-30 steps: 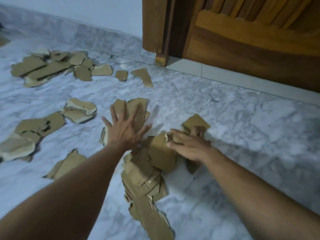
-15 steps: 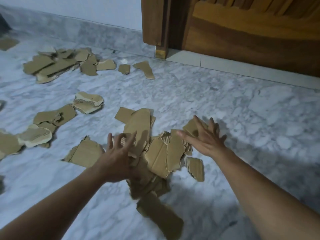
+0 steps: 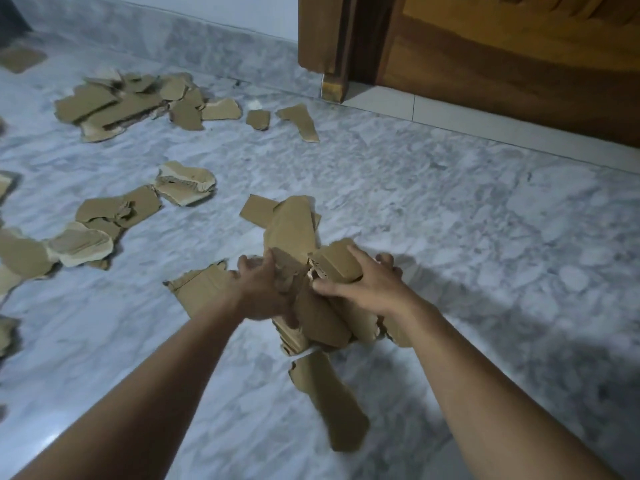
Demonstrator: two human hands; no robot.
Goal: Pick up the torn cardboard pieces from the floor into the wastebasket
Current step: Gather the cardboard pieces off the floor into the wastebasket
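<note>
Home: marble floor [image 3: 450, 209], wooden door [image 3: 502, 64]

No legible text or labels anywhere.

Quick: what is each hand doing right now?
Left hand: fingers curled round the cardboard bundle.
Right hand: grips the same bundle from its other side.

I see a bunched bundle of torn cardboard [image 3: 320, 320] at frame centre, brown and ragged-edged, with one long strip [image 3: 332, 403] trailing toward the bottom. Loose pieces [image 3: 117, 213] lie flat at left, and a bigger heap [image 3: 114, 105] sits upper left.
</note>
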